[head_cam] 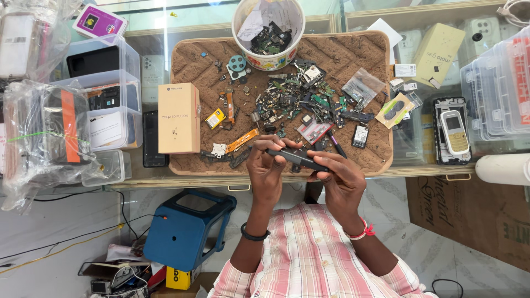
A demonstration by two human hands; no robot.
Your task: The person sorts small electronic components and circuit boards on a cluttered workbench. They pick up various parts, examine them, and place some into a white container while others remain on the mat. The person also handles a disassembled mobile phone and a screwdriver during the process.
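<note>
Head view: a slim black phone (298,159) is held level over the near edge of a brown mat (359,55), edge-on to the camera. The left hand (267,165) clasps its left end, fingers curled over the top. The right hand (338,174) pinches its right end, fingers bent close around it. Loose phone parts (292,99) litter the mat just beyond.

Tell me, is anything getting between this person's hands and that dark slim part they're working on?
Nothing visible does. The left hand and right hand both grip the dark slim part directly, fingers on its ends. The heap of small circuit pieces lies farther back on the brown mat.
</note>
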